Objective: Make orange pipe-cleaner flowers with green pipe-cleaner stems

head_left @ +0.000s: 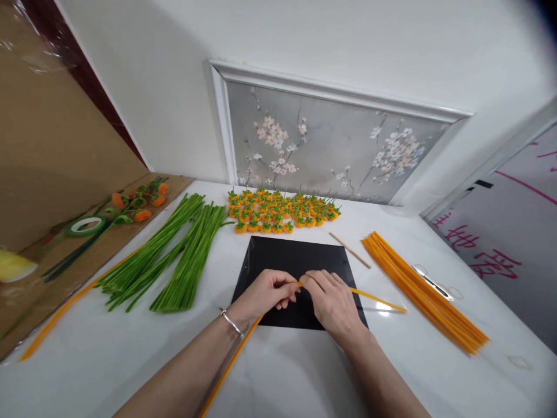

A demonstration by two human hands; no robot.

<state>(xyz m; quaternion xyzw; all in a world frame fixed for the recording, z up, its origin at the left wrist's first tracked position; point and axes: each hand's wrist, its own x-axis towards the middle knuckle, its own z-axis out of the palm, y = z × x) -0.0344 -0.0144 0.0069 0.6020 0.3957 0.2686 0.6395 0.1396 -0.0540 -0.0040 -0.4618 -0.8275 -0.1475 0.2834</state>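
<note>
My left hand [272, 292] and my right hand [331, 299] meet over a black mat [290, 255] on the white table [304, 366]. Both pinch orange pipe cleaners at the same spot. One orange pipe cleaner [378, 301] runs right from my right hand. Another orange pipe cleaner [226, 368] trails down and left under my left wrist, which wears a silver bracelet.
Two bundles of green pipe cleaners [174, 255] lie left of the mat. A bundle of orange pipe cleaners [424, 290] lies to the right, with a wooden stick [349, 250] and scissors [430, 281]. Small orange-and-green pieces [278, 212] cluster at the back. Green tape [85, 225] sits on cardboard at left.
</note>
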